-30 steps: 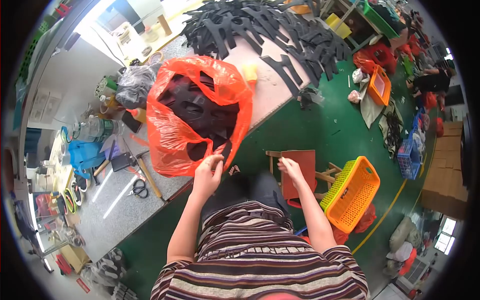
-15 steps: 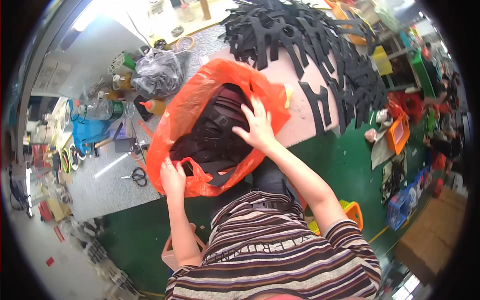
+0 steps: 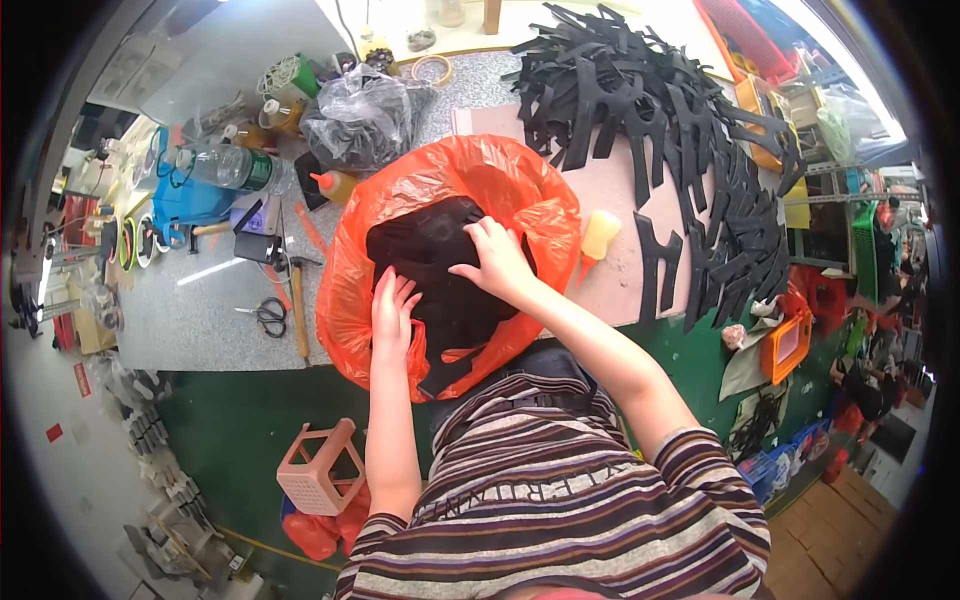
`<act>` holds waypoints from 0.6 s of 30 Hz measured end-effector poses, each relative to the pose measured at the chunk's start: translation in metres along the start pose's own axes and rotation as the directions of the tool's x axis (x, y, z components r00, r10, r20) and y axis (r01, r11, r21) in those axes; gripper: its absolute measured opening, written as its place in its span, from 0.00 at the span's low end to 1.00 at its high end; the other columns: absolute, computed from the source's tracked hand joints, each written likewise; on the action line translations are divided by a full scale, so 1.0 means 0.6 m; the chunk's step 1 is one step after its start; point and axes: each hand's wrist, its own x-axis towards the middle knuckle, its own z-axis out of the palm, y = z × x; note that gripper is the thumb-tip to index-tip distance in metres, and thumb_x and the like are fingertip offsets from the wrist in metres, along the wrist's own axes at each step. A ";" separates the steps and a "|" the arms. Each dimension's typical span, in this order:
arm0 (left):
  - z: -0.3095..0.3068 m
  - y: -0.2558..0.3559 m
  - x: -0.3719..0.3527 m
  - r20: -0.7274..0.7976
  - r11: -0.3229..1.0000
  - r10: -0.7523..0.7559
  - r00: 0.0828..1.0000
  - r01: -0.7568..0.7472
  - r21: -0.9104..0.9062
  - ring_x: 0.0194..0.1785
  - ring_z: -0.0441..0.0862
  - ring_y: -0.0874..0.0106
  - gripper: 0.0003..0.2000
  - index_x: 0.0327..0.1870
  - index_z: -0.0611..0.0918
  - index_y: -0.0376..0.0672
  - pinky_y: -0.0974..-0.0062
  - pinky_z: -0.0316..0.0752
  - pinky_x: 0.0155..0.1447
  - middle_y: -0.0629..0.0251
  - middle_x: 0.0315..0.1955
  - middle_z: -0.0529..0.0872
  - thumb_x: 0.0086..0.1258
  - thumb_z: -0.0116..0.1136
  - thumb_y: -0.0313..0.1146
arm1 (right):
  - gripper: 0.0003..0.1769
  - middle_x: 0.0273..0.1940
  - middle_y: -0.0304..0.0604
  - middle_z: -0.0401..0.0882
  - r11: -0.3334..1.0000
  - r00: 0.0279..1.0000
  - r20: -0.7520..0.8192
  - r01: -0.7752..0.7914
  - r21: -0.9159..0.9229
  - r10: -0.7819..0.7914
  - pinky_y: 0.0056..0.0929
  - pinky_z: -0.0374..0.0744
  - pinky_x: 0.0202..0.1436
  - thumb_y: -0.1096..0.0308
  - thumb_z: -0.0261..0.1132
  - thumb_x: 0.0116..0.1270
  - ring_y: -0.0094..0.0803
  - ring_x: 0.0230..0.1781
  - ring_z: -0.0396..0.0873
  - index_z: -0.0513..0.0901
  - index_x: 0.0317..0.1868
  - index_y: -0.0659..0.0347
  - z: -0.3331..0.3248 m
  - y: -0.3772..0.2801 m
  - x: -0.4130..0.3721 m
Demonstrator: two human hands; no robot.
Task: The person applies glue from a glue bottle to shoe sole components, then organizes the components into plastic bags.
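Observation:
An orange-red plastic bag [image 3: 350,290] lies wide open at the near edge of the table, with black fabric pieces [image 3: 435,240] inside. My left hand [image 3: 393,312] reaches in over the bag's left part, fingers apart against the black pieces. On the right side of the opening, my right hand [image 3: 497,262] rests on the black pieces with its fingers spread. Neither hand is gripping anything. A yellow glue bottle with a red tip [image 3: 600,236] lies just right of the bag.
Black cut strips [image 3: 700,150] are heaped at the back right of the table [image 3: 215,320]. Left of the bag are scissors [image 3: 269,317], a hammer [image 3: 299,310], a clear bottle [image 3: 225,167] and a grey plastic bag [image 3: 365,118]. A pink stool [image 3: 325,470] stands below.
My left hand has moved from the bag's rim inward onto the black pieces. The bag's right side is lower, uncovering the glue bottle. The camera view has shifted.

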 end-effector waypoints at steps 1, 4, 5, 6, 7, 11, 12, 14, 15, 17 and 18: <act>0.016 0.000 -0.006 -0.032 0.999 0.007 0.999 -0.009 -0.048 0.60 0.77 0.66 0.23 0.67 0.70 0.38 0.68 0.76 0.59 0.55 0.60 0.77 0.77 0.57 0.38 | 0.37 0.52 0.50 0.73 0.998 0.999 0.001 -0.052 -0.043 0.053 0.44 0.69 0.55 0.53 0.79 0.50 0.45 0.56 0.72 0.75 0.56 0.61 0.012 -0.007 0.009; 0.041 0.005 -0.046 0.047 0.969 0.167 0.985 -0.155 -0.193 0.58 0.76 0.71 0.27 0.71 0.64 0.41 0.68 0.76 0.56 0.61 0.58 0.76 0.73 0.60 0.30 | 0.39 0.52 0.48 0.73 1.000 0.998 0.060 -0.018 -0.010 0.019 0.43 0.68 0.57 0.51 0.80 0.50 0.47 0.58 0.71 0.75 0.57 0.62 -0.006 -0.034 0.007; 0.040 0.004 -0.062 0.095 0.953 0.171 0.981 -0.140 -0.270 0.58 0.76 0.72 0.26 0.71 0.65 0.42 0.69 0.75 0.58 0.62 0.58 0.76 0.73 0.59 0.28 | 0.37 0.50 0.50 0.76 0.996 0.996 0.089 0.009 0.085 -0.017 0.41 0.69 0.57 0.51 0.80 0.49 0.48 0.54 0.74 0.75 0.54 0.63 -0.007 -0.030 0.002; 0.035 0.001 -0.080 0.141 0.931 0.177 0.974 -0.119 -0.345 0.57 0.76 0.73 0.26 0.71 0.65 0.43 0.71 0.73 0.60 0.63 0.58 0.76 0.73 0.58 0.26 | 0.35 0.47 0.54 0.79 0.975 0.984 0.174 -0.007 0.221 -0.033 0.43 0.71 0.54 0.51 0.79 0.52 0.50 0.48 0.76 0.76 0.52 0.66 -0.013 -0.033 -0.002; 0.028 -0.002 -0.094 0.263 0.957 0.185 0.947 -0.112 -0.269 0.60 0.75 0.73 0.25 0.70 0.67 0.42 0.72 0.70 0.65 0.65 0.57 0.77 0.73 0.57 0.24 | 0.33 0.45 0.56 0.80 0.921 0.959 0.263 -0.011 0.389 -0.100 0.43 0.72 0.53 0.51 0.78 0.55 0.51 0.46 0.77 0.76 0.51 0.67 -0.022 -0.040 0.000; 0.020 0.012 -0.104 0.132 0.962 0.228 0.965 -0.202 -0.183 0.63 0.77 0.70 0.19 0.66 0.74 0.38 0.70 0.70 0.68 0.63 0.60 0.80 0.77 0.56 0.30 | 0.24 0.51 0.55 0.79 0.928 0.904 0.289 0.229 0.294 -0.315 0.45 0.72 0.59 0.58 0.71 0.64 0.50 0.59 0.75 0.79 0.54 0.64 -0.045 -0.037 0.065; 0.016 0.042 -0.102 0.095 0.941 0.235 0.967 -0.202 -0.271 0.63 0.78 0.69 0.18 0.65 0.75 0.39 0.69 0.71 0.68 0.63 0.60 0.81 0.77 0.56 0.32 | 0.24 0.54 0.53 0.79 0.929 0.925 0.194 0.277 0.244 -0.327 0.46 0.70 0.62 0.61 0.70 0.63 0.48 0.63 0.72 0.79 0.56 0.62 -0.048 -0.024 0.090; -0.023 0.073 -0.074 -0.045 0.902 0.249 0.967 -0.249 -0.352 0.51 0.81 0.72 0.18 0.64 0.76 0.41 0.71 0.74 0.61 0.64 0.56 0.82 0.79 0.53 0.40 | 0.28 0.60 0.48 0.76 0.931 0.947 0.059 0.321 -0.175 -0.315 0.49 0.65 0.68 0.66 0.70 0.58 0.46 0.67 0.69 0.78 0.61 0.59 -0.067 0.002 0.117; -0.021 0.096 -0.073 -0.073 0.907 0.238 0.969 -0.248 -0.340 0.49 0.81 0.72 0.19 0.64 0.76 0.41 0.71 0.75 0.58 0.64 0.56 0.82 0.80 0.51 0.41 | 0.34 0.62 0.47 0.74 0.873 0.918 0.137 0.395 -0.286 -0.371 0.49 0.63 0.71 0.69 0.71 0.54 0.45 0.68 0.68 0.76 0.64 0.57 -0.056 0.035 0.127; -0.036 0.119 -0.067 -0.019 0.917 0.194 0.981 -0.188 -0.353 0.46 0.80 0.72 0.19 0.65 0.74 0.41 0.71 0.76 0.54 0.63 0.56 0.81 0.81 0.49 0.42 | 0.34 0.56 0.47 0.77 0.855 0.878 0.215 0.469 -0.221 -0.427 0.47 0.64 0.71 0.69 0.71 0.53 0.44 0.63 0.71 0.77 0.64 0.57 -0.067 0.049 0.138; -0.050 0.119 -0.061 0.064 0.919 0.159 0.985 -0.124 -0.375 0.46 0.80 0.71 0.19 0.66 0.73 0.41 0.70 0.77 0.53 0.63 0.56 0.80 0.82 0.48 0.42 | 0.34 0.54 0.46 0.78 0.865 0.870 0.280 0.465 -0.189 -0.406 0.46 0.65 0.71 0.69 0.71 0.53 0.44 0.62 0.72 0.77 0.64 0.57 -0.083 0.043 0.145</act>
